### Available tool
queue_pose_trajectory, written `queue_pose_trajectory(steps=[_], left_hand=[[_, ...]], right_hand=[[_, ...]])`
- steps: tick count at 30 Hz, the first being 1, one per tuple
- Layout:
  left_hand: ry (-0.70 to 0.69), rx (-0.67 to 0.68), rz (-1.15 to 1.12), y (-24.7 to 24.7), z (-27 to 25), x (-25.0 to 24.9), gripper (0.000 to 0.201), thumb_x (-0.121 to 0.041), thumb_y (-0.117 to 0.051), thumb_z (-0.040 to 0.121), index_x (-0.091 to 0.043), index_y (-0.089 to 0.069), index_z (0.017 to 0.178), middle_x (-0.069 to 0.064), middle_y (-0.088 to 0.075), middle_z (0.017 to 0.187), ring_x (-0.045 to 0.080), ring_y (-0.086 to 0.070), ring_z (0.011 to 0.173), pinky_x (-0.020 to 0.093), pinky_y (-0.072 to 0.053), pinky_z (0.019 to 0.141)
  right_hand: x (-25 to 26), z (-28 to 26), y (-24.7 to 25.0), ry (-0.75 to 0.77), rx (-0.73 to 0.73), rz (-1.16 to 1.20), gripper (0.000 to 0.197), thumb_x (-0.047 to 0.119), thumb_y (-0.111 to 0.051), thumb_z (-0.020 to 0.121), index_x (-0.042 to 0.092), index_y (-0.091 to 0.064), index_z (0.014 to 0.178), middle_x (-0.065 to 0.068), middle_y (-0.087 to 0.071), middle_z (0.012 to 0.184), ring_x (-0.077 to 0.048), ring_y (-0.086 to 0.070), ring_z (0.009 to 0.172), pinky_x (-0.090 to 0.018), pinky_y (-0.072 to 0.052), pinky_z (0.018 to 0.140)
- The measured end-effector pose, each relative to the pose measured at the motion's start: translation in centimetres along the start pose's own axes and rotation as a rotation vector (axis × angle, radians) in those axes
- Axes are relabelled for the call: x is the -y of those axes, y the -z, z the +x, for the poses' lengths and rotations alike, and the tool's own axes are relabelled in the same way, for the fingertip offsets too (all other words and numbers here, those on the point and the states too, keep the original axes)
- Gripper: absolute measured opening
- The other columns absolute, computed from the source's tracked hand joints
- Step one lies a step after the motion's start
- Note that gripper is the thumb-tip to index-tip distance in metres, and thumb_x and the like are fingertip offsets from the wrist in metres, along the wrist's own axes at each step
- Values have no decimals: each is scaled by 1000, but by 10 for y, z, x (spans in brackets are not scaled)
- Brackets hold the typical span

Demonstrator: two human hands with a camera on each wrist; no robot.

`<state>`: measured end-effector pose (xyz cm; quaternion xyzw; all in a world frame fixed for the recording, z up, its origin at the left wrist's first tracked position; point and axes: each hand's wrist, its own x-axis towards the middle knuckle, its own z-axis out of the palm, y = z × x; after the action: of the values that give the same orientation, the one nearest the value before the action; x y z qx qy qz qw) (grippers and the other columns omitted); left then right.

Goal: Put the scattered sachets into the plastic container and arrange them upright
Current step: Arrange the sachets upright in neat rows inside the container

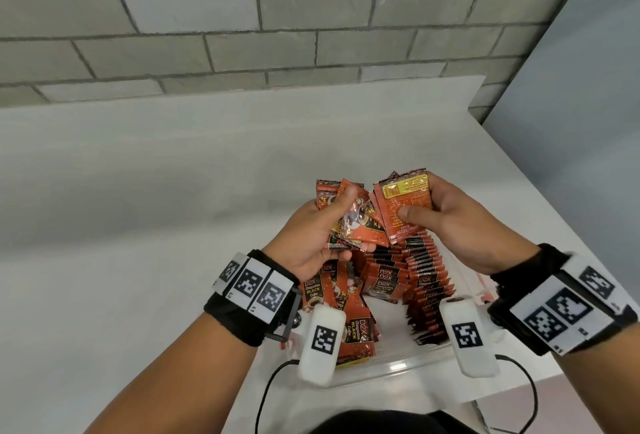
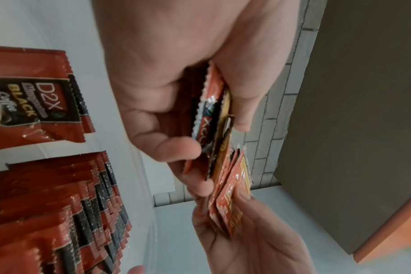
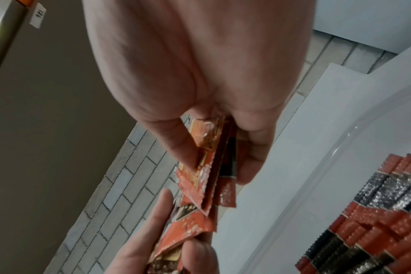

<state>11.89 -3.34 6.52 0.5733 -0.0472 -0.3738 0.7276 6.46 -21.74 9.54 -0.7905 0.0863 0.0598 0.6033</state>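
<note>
Two handfuls held above the clear plastic container [image 1: 398, 369], mid-sorting. Left hand [image 1: 317, 236]: fingers curled round a loose, fanned bunch of orange foil coffee sachets [image 1: 349, 222], thumb on top, palm turned inward. Right hand [image 1: 450, 222]: thumb and fingers clamped on a squarer stack of orange foil sachets [image 1: 403, 208], backs facing up. Below, long row of sachets [image 1: 427, 281] already standing on edge; a few lying flat at left. Judged next: square both bunches, lower upright into the free space without toppling the row.
</note>
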Motion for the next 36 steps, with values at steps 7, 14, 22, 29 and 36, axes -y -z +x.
queue_pose_trajectory(steps=[7,14,22,29,36], left_hand=[[26,-14,-80,-2,5,0,35,-47,-52,91,-18,-67,104,6,-72,82,20,-68,68,26,-48,52],[41,-16,-322,5,7,0,17,-17,-49,95,-7,-59,104,16,-72,94,29,-69,84,37,-59,64],[-59,58,-225,4,5,3,26,-12,-63,81,-14,-62,107,11,-72,105,24,-70,95,38,-60,72],[-42,49,-211,2,6,4,24,-8,-57,90,-9,-59,114,14,-70,109,27,-68,101,41,-59,79],[-67,52,-234,-4,4,5,14,-3,-49,95,-8,-59,105,9,-71,99,21,-69,89,38,-60,76]], right_hand=[[-6,2,-2,1,-21,61,27,2,-59,89,16,-58,112,-8,-70,106,-25,-66,99,-39,-51,90],[-12,0,7,-53,-30,438,47,18,-67,69,8,-59,114,-8,-72,103,-21,-69,93,-28,-57,77],[-13,-2,1,-176,-17,469,28,2,-52,87,6,-59,114,-12,-71,106,-24,-67,95,-37,-57,84],[-13,-5,-6,-185,-24,326,26,2,-50,93,11,-60,115,-7,-72,106,-22,-67,96,-37,-53,89],[-9,-5,-2,-162,-49,414,28,0,-47,92,8,-57,117,-7,-73,101,-20,-68,91,-34,-56,82]])
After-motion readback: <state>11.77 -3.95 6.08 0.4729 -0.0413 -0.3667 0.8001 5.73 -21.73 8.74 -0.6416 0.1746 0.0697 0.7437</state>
